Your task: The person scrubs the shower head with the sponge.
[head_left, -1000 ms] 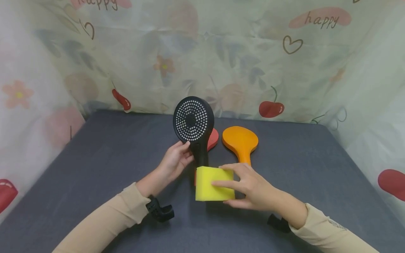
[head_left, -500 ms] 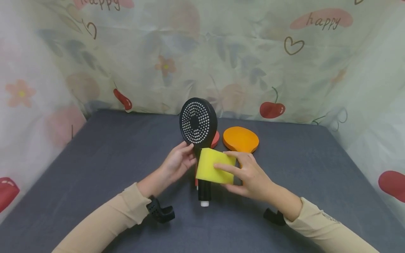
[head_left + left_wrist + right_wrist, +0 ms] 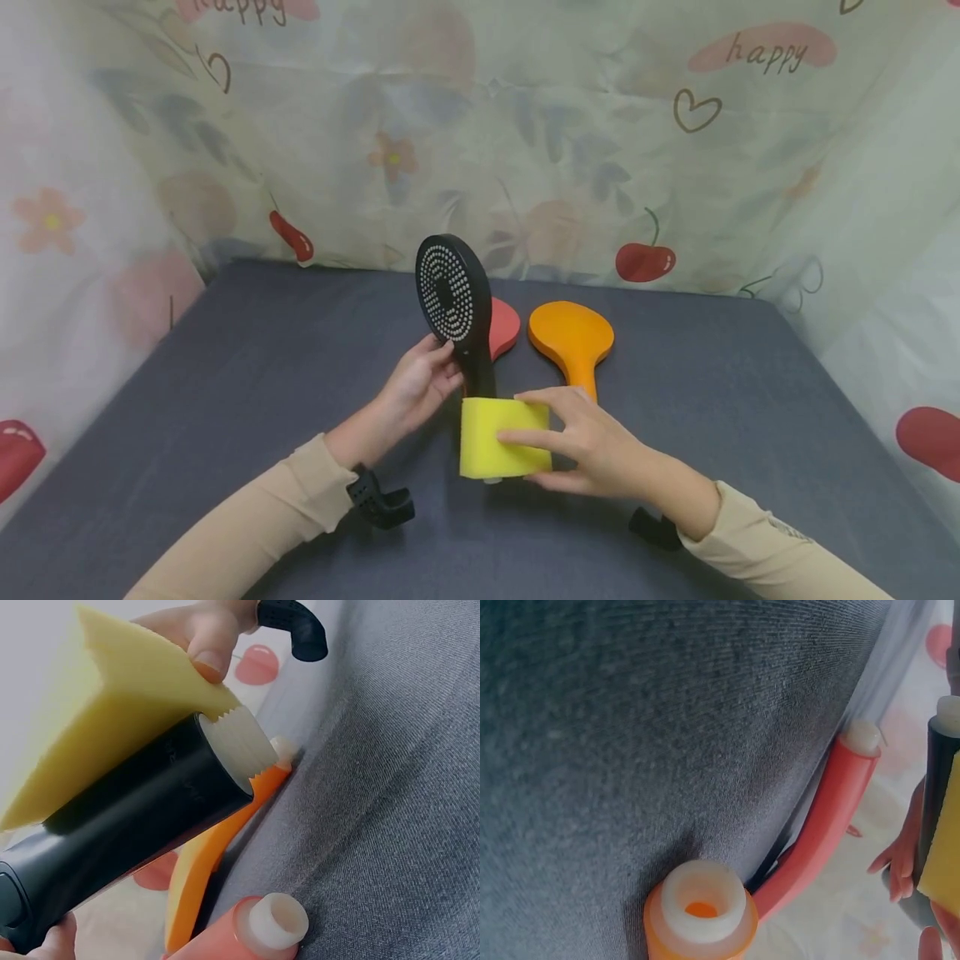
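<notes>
My left hand (image 3: 420,383) holds a black shower head (image 3: 450,292) by its neck, tilted upright above the table, its dotted spray face turned leftward. My right hand (image 3: 596,442) grips a yellow sponge (image 3: 487,437) between thumb and fingers. The sponge lies along the lower handle and covers most of it in the head view. From the left wrist view, the sponge (image 3: 135,690) presses flat along the black handle (image 3: 150,810), whose white threaded end (image 3: 241,750) sticks out past it. At the edge of the right wrist view, the sponge (image 3: 943,855) overlaps the handle.
On the dark grey table (image 3: 225,375), behind the hands, lie an orange shower head (image 3: 570,333) and a red one (image 3: 505,327), partly hidden by the black one. Their handles point toward me. A patterned curtain (image 3: 337,167) surrounds the back and sides.
My right hand slid the sponge up the handle, then back down to its lower end. The shower head swung right and then back left, its face turning further leftward.
</notes>
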Demonstrator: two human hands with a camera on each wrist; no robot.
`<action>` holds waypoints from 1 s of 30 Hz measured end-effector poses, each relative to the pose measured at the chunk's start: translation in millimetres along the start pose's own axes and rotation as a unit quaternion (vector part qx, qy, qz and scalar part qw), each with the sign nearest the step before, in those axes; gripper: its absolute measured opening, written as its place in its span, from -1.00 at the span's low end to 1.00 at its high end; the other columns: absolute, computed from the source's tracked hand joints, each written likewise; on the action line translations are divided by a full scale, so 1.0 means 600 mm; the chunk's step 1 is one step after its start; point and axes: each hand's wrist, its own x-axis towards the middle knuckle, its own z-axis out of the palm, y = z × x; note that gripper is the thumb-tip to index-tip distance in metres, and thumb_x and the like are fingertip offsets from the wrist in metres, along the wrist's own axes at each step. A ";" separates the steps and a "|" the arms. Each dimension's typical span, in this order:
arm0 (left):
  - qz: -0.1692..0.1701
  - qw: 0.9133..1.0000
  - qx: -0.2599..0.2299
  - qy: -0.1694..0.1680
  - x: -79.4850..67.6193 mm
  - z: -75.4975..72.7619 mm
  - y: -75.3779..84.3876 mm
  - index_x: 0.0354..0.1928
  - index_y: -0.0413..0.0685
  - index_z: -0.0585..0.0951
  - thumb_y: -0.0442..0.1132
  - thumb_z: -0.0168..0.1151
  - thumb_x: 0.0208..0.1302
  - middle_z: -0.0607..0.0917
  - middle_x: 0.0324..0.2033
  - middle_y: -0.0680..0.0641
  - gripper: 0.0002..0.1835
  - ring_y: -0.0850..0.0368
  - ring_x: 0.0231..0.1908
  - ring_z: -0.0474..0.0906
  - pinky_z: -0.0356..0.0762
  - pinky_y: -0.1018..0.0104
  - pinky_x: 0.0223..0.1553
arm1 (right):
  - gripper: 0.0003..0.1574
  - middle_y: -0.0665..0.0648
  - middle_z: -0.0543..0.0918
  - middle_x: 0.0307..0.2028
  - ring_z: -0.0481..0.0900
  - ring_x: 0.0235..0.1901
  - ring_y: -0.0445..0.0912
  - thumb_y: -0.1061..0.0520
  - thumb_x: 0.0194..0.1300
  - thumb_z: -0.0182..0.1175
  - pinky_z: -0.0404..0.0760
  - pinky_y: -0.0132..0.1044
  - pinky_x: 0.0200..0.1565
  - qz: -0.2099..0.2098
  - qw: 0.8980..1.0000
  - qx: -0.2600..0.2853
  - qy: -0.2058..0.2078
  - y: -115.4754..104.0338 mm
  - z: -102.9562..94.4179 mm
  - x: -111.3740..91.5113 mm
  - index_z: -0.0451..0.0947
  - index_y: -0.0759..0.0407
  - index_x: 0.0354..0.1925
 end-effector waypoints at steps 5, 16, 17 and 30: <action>0.007 1.000 0.009 -0.024 -0.003 -0.004 -0.002 0.14 -0.07 0.23 -0.34 -0.23 0.41 0.49 -0.11 0.05 -0.70 0.24 -0.14 0.48 0.51 0.37 -0.03 | -0.19 0.21 0.45 0.09 0.37 0.06 -0.03 -0.08 -0.15 0.49 0.48 -0.13 -0.06 -0.001 1.000 0.003 0.001 -0.001 0.002 0.002 0.46 -0.16 0.14; 0.001 0.987 0.159 0.019 0.001 0.006 -0.013 0.33 -0.13 0.16 -0.26 0.18 0.24 0.41 0.25 -0.16 -0.35 0.11 0.06 0.43 0.28 0.11 0.31 | -0.21 0.20 0.45 0.07 0.39 0.03 -0.04 -0.10 -0.12 0.47 0.51 -0.16 -0.08 -0.010 1.000 0.008 0.003 -0.004 0.004 0.005 0.45 -0.16 0.14; 0.000 0.986 0.163 0.021 0.001 0.007 -0.013 0.32 -0.13 0.17 -0.26 0.19 0.24 0.41 0.26 -0.17 -0.35 0.09 0.06 0.44 0.27 0.10 0.31 | -0.21 0.20 0.46 0.07 0.39 0.03 -0.04 -0.10 -0.11 0.46 0.51 -0.16 -0.08 -0.012 1.000 0.008 0.003 -0.004 0.005 0.005 0.45 -0.16 0.14; 0.009 0.982 0.186 -0.023 -0.005 0.004 -0.010 0.28 -0.24 0.24 -0.23 0.11 0.31 0.42 -0.02 -0.06 -0.45 0.14 -0.07 0.42 0.45 0.33 -0.01 | -0.19 0.21 0.48 0.05 0.41 0.03 -0.02 -0.08 -0.15 0.49 0.52 -0.14 -0.06 -0.016 1.000 -0.003 0.007 -0.002 0.003 0.008 0.47 -0.16 0.14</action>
